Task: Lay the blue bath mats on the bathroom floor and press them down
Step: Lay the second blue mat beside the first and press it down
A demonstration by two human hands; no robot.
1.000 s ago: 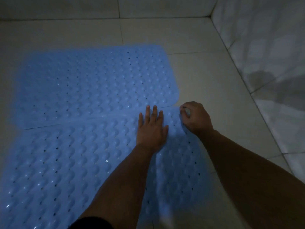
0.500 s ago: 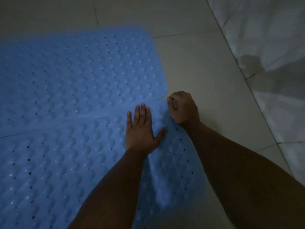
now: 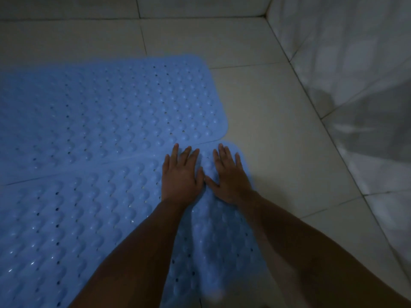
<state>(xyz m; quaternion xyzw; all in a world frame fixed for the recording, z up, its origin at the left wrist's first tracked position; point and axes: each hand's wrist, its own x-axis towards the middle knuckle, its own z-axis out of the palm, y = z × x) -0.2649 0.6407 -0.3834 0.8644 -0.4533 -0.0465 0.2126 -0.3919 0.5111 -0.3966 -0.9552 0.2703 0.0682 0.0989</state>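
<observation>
Two blue bath mats with bumps and small holes lie side by side on the pale tiled floor. The far mat (image 3: 115, 112) stretches from the left edge to its rounded right end. The near mat (image 3: 73, 218) lies along its front edge, the seam between them running toward the upper right. My left hand (image 3: 180, 174) presses flat on the near mat close to its far right corner, fingers straight. My right hand (image 3: 229, 176) lies flat just beside it on that same corner, thumbs almost touching.
Bare floor tiles (image 3: 278, 152) run to the right of the mats and behind them. A white tiled wall (image 3: 355, 63) rises on the right and meets another wall at the far corner. The light is dim.
My right hand, curled at the near mat's corner before, has opened and now lies flat on it. The left hand stays flat. The view has tilted up.
</observation>
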